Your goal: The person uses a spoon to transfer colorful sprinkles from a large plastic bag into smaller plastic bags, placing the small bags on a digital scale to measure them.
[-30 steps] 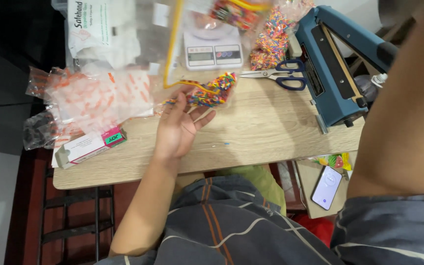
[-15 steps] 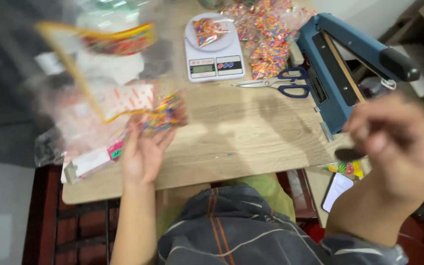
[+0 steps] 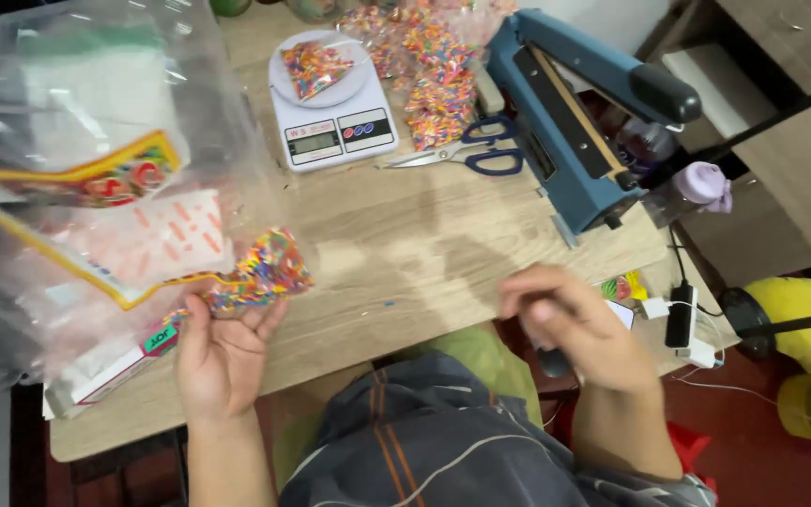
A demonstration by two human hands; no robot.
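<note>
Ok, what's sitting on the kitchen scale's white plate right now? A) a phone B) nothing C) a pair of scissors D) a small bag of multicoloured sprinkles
D: a small bag of multicoloured sprinkles lies on the white plate of the scale, while the scissors rest on the table beside it.

1. Big bag (image 3: 96, 188): clear glossy plastic film, crinkled.
2. Surface (image 3: 443, 253): matt pale wood grain.
3. Scale (image 3: 330, 103): smooth white plastic.
4. Sealer (image 3: 565, 122) right of scale: blue painted metal, black handle.

Light wood-grain table (image 3: 443, 244) under bright light, red floor (image 3: 762, 441) at right, wooden furniture (image 3: 781, 66) beyond.
</note>
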